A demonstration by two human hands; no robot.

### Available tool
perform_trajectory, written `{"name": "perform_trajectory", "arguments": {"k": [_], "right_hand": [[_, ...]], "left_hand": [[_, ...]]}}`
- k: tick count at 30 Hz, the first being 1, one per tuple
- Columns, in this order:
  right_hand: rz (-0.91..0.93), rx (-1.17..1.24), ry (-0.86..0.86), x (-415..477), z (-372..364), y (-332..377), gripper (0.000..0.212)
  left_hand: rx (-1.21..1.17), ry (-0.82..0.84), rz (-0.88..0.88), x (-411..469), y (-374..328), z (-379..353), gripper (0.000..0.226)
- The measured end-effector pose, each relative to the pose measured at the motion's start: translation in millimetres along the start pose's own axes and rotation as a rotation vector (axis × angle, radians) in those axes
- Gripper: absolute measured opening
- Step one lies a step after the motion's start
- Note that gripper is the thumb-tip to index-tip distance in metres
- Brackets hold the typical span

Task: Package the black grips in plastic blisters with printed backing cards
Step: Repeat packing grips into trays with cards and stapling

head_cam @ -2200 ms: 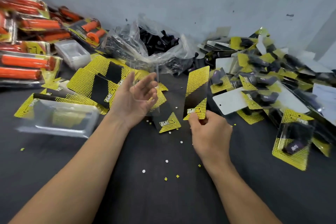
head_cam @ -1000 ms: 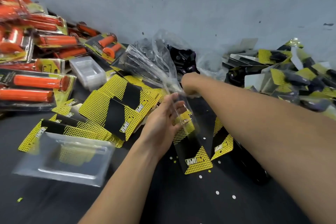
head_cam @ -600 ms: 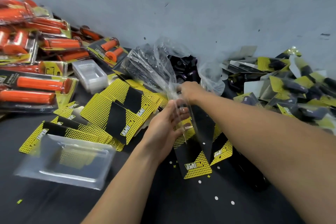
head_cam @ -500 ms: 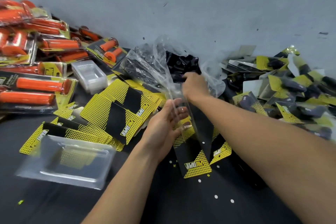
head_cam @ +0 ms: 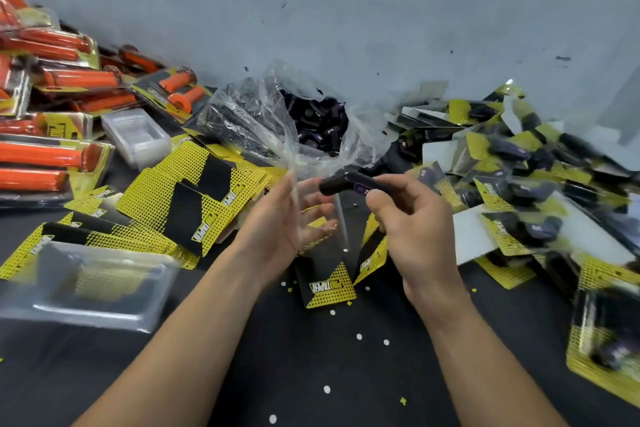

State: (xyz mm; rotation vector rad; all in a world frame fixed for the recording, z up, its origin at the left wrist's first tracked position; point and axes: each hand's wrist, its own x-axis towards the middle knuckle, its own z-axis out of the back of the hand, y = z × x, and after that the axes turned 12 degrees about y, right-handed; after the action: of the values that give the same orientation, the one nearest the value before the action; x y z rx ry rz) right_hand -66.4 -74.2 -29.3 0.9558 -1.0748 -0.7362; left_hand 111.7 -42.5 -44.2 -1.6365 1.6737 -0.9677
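My right hand (head_cam: 412, 222) grips a black grip (head_cam: 341, 183) with a purple label, held just above my left hand. My left hand (head_cam: 280, 225) holds a clear plastic blister (head_cam: 341, 218) with a yellow-and-black backing card showing through it. More such backing cards (head_cam: 194, 198) lie fanned out to the left, and one (head_cam: 329, 282) lies on the dark table below my hands. A clear plastic bag (head_cam: 277, 121) of loose black grips sits open behind my hands.
Packaged orange grips (head_cam: 52, 156) are stacked at the far left. Finished black-grip packs (head_cam: 519, 184) pile up on the right. An empty clear blister tray (head_cam: 93, 288) lies at the near left, more trays (head_cam: 135, 139) behind it. A grey wall closes the back.
My right hand has come back out of the plastic bag with a black grip and brought it beside my left hand, which still holds the blister.
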Motion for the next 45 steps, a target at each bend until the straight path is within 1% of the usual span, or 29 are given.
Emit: {"name": "perform_trajectory", "arguments": {"k": [3,5,8,11,13,15,18,20,21,23,24,26,27,28,29,30,32,33,34,35,37,38,40,42,43,44,45], "right_hand": [[0.092,-0.181,0.004,-13,-4,3,0.015],[0.162,-0.309,0.024,-20,-8,6,0.018],[0.2,-0.421,0.015,-25,-14,7,0.028],[0.182,-0.513,-0.001,-26,-16,6,0.037],[0.146,-0.559,0.064,-27,-19,5,0.044],[0.097,-0.589,0.133,-25,-19,4,0.045],[0.109,-0.565,0.213,-20,-15,3,0.03],[0.121,-0.595,0.273,-19,-15,0,0.046],[0.107,-0.62,0.279,-19,-16,-2,0.045],[0.114,-0.637,0.229,-20,-20,-7,0.028],[0.127,-0.637,0.186,-21,-21,-9,0.022],[0.146,-0.64,0.108,-20,-24,-10,0.023],[0.149,-0.65,0.079,-20,-24,-10,0.025],[0.159,-0.666,0.057,-18,-25,-10,0.025],[0.174,-0.674,0.047,-18,-26,-10,0.024],[0.191,-0.665,0.05,-18,-27,-11,0.02],[0.195,-0.612,0.086,-20,-28,-10,0.01],[0.172,-0.584,0.085,-21,-27,-9,0.011],[0.15,-0.572,0.049,-22,-23,-8,0.015],[0.131,-0.593,-0.02,-22,-19,-6,0.019],[0.058,-0.766,-0.177,-19,-6,-2,0.021],[-0.023,-0.889,-0.201,-17,-1,-1,0.024],[-0.206,-1.064,-0.096,-13,5,-2,0.042],[-0.276,-1.109,0.042,-13,5,-7,0.057],[-0.279,-1.12,0.089,-13,5,-9,0.06],[-0.261,-1.119,0.113,-12,5,-10,0.057],[-0.216,-1.098,0.113,-10,5,-10,0.047]], "left_hand": [[0.048,-0.04,0.029,-3,5,-10,0.056],[0.063,-0.068,0.063,-2,9,-14,0.054],[0.031,-0.061,0.069,-2,11,-15,0.052],[0.015,0.048,0.116,-5,11,-14,0.044],[-0.003,0.117,0.158,-8,13,-15,0.036],[-0.047,0.116,0.195,-8,15,-12,0.038],[-0.112,0.093,0.199,-8,14,-7,0.044],[-0.104,0.046,0.184,-6,14,-6,0.045],[-0.097,0.029,0.173,-5,15,-6,0.045],[-0.11,0.03,0.178,-4,17,-8,0.044],[-0.119,0.042,0.199,-5,17,-9,0.053],[-0.125,0.089,0.245,-8,16,-12,0.075],[-0.13,0.118,0.248,-10,15,-15,0.079],[-0.126,0.144,0.236,-12,13,-19,0.074],[-0.107,0.155,0.219,-14,12,-20,0.062],[-0.083,0.145,0.206,-14,13,-20,0.05],[-0.052,0.081,0.201,-13,14,-17,0.032],[-0.041,0.042,0.192,-12,15,-15,0.028],[-0.031,-0.002,0.167,-10,15,-12,0.029],[-0.025,-0.047,0.136,-8,14,-10,0.032],[-0.021,-0.122,0.076,-5,12,-5,0.032],[-0.014,-0.144,0.052,-4,12,-3,0.03],[0.034,-0.174,0.012,-4,12,1,0.026],[0.085,-0.205,-0.01,-4,14,1,0.022],[0.108,-0.221,-0.015,-4,14,1,0.021],[0.133,-0.236,-0.022,-4,15,0,0.021],[0.155,-0.251,-0.029,-4,15,-1,0.022]]}}
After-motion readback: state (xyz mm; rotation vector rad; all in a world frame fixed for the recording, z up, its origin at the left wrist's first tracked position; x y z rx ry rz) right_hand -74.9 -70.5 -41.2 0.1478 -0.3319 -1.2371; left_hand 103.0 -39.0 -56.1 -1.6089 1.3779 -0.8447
